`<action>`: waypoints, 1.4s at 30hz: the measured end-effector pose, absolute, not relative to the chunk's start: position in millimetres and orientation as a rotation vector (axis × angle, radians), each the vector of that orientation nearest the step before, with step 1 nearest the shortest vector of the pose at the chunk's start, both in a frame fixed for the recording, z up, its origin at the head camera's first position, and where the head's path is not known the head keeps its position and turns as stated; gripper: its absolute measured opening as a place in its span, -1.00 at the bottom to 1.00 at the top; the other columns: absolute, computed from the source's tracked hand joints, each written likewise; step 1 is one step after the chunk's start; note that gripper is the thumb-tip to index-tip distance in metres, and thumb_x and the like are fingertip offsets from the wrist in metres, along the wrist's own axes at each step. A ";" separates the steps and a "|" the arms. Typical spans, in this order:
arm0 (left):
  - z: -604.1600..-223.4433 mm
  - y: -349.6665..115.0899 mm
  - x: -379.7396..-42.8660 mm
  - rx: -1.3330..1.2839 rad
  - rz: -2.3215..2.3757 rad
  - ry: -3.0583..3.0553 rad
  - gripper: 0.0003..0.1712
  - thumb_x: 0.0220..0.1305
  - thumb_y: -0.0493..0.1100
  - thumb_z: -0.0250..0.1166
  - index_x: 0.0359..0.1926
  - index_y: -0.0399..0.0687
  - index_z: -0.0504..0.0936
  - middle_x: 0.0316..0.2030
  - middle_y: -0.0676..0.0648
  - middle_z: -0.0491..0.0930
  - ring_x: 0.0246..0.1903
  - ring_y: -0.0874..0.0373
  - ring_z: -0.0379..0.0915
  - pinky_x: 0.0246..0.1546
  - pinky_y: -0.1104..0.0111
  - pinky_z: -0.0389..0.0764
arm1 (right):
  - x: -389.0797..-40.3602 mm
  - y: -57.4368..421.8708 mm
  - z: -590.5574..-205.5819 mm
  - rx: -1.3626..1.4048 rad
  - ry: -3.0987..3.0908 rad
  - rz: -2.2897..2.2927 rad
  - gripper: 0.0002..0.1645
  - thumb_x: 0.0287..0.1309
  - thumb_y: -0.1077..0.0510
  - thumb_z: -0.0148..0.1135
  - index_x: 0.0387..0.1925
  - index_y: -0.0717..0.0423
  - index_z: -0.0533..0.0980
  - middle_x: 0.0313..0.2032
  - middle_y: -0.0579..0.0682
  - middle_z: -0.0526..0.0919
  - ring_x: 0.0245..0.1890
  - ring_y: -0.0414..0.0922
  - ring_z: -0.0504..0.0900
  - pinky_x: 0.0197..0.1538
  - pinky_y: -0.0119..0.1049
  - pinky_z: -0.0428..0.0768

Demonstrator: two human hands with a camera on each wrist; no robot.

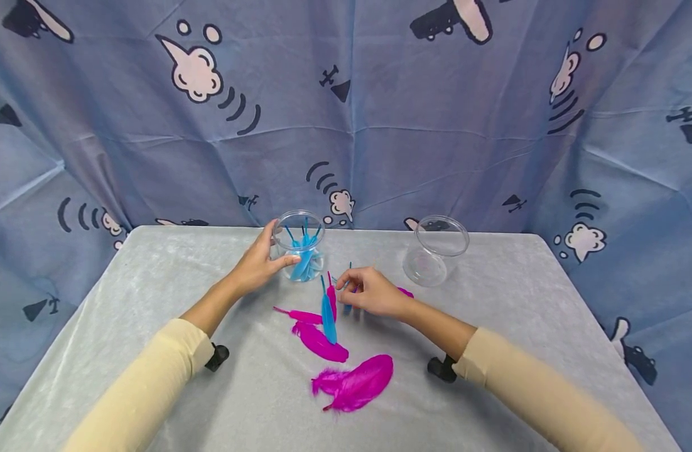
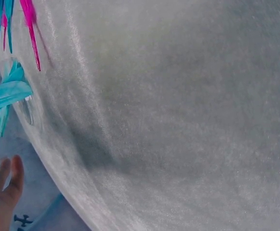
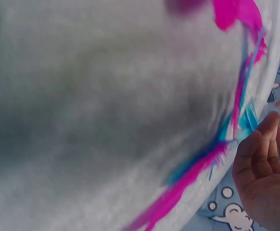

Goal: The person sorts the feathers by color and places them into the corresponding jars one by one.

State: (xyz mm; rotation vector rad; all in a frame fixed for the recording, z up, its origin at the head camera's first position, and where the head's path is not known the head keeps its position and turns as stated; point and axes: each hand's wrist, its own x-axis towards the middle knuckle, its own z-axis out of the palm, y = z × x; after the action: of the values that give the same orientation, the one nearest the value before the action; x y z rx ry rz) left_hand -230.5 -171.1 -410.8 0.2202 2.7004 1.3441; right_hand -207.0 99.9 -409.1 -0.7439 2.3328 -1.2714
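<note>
Several blue feathers (image 1: 305, 263) stand quills-up inside the clear plastic jar (image 1: 320, 257), which the left hand (image 1: 259, 262) grips from its left side, thumb across the near wall. The right hand (image 1: 375, 291) is in front of the jar and to its right, thumb and forefinger close together, though whether they pinch anything I cannot tell. A loose blue feather (image 1: 328, 319) and several magenta feathers (image 1: 363, 383) lie nearer the person than the jar, while a second clear jar (image 1: 425, 266) stands well to its right.
</note>
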 end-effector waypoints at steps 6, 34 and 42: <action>-411.0 -170.5 -230.1 0.215 1.343 2.698 0.15 0.30 0.10 0.36 0.57 -0.11 -0.23 0.51 -0.27 0.01 0.44 -0.23 0.07 0.37 -0.16 0.16 | -196.6 98.4 -421.1 -0.720 2.277 -1.259 -0.78 0.19 0.27 0.33 -0.17 0.35 0.56 -0.46 0.12 0.65 -0.54 0.10 0.60 -0.49 -0.36 0.54; -411.8 -169.8 -228.2 0.198 1.338 2.693 0.14 0.32 0.12 0.33 0.58 -0.06 -0.26 0.52 -0.27 0.00 0.44 -0.22 0.06 0.35 -0.18 0.18 | -177.3 80.4 -439.5 -0.626 2.421 -1.136 -0.62 0.00 0.13 0.55 -0.21 0.21 0.56 -0.57 -0.09 0.58 -0.58 -0.22 0.53 -0.46 -0.41 0.51; -411.7 -170.1 -228.1 0.196 1.343 2.690 0.15 0.32 0.12 0.33 0.58 -0.06 -0.26 0.52 -0.27 -0.01 0.45 -0.22 0.05 0.36 -0.18 0.17 | -175.7 75.3 -439.3 -0.593 2.498 -1.046 -0.56 -0.13 0.08 0.62 -0.27 0.16 0.56 -0.60 -0.13 0.55 -0.59 -0.22 0.51 -0.49 -0.38 0.48</action>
State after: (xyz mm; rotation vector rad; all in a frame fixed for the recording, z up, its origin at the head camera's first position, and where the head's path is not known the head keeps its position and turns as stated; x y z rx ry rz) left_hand -228.1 -170.1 -411.7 0.1961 2.6896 1.3427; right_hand -175.7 75.3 -439.3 -0.5934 2.4984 -1.0459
